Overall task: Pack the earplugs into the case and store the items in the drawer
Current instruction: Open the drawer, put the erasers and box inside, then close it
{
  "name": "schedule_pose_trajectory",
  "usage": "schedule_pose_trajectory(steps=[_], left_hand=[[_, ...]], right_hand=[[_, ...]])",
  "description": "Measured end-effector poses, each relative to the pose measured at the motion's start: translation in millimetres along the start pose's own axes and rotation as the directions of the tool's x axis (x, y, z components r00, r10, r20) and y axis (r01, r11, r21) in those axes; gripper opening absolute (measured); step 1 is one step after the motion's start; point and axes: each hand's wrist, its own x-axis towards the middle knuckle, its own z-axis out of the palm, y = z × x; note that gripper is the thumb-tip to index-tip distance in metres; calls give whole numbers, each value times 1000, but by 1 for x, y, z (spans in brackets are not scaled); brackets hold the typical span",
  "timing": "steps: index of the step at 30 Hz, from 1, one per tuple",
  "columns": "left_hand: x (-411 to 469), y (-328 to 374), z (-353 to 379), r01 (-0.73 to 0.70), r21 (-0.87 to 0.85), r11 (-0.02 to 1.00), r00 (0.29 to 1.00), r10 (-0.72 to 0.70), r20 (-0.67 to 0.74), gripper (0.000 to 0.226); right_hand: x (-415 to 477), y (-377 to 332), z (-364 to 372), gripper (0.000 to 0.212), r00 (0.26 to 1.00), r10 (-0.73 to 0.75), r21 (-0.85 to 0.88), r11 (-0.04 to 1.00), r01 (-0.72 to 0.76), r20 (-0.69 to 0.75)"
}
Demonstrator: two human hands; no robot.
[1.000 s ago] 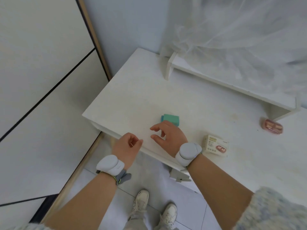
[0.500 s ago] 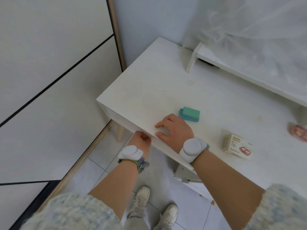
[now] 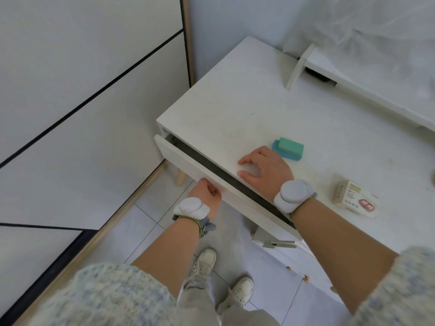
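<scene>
The person stands at the front edge of a white table [image 3: 247,109], looking down over both bare forearms. The left hand [image 3: 206,196] is curled under the lower edge of the drawer [image 3: 188,163] front, its grip closed on that edge, fingers tucked out of sight beneath the panel. The drawer stands slightly open: a narrow dark gap runs along the length of its top between the front panel and the table's edge. What lies inside cannot be made out.

The right hand [image 3: 266,169] rests palm-down on the table just behind that gap, fingers spread and loosely bent, holding nothing; its grip is open. Both wrists carry a pale grey band with a rounded pod.

Just beyond the right hand's knuckles lies a small teal case [image 3: 288,149], a green block set on a blue base, close to the hand but apart from it. To the right of the wrist, well clear of the case, sits a small cream box [image 3: 355,202] with a picture of pink earplugs on its face, lying flat near the table's front edge. The earplugs themselves I cannot tell apart anywhere on the table; a pinkish sliver shows at the far right edge of view, too cut off to name.

At the back of the table a low white shelf [image 3: 367,88] runs rightward, with gauzy white fabric [image 3: 353,27] hanging above it. Below, the person's pale shoes [image 3: 223,276] stand on a grey tiled floor [image 3: 150,222], and a white panelled wall with dark seams fills the left.
</scene>
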Motion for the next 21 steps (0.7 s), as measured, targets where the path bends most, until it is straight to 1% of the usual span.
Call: schedule_pose_trajectory(steps=[4,6,8,11,14,19,21], left_hand=[[-9,-13,0,12,-7,1000,999,-12,-37,18],[-13,-20,0,6,-2,1000,999,-6,-41,27],[-18,-25,0,12,-5,1000,999,-12,-37,30],[-22,-31,0,33,-5,999,999,-33,-36,30],[-28,-33,-3,38,-12,999,998,-39,-39,29],[-41,-46,-10,58,-36,998,998,-59,-20,13],[-49,-52,-13,68,-35,997,997,-70,-34,12]], right_hand=[[-2,2,1,25,1000,-21,-6,1000,21,-6],[-2,3,1,25,1000,-15,-2,1000,15,-8],[-4,2,1,25,1000,-12,1,1000,12,0],[-5,1,1,26,999,-19,-5,1000,20,30],[-3,2,-2,26,999,-15,-3,1000,15,29],[-3,2,-1,26,1000,-19,-19,1000,19,15],[-3,0,-1,26,1000,-20,-16,1000,20,13]])
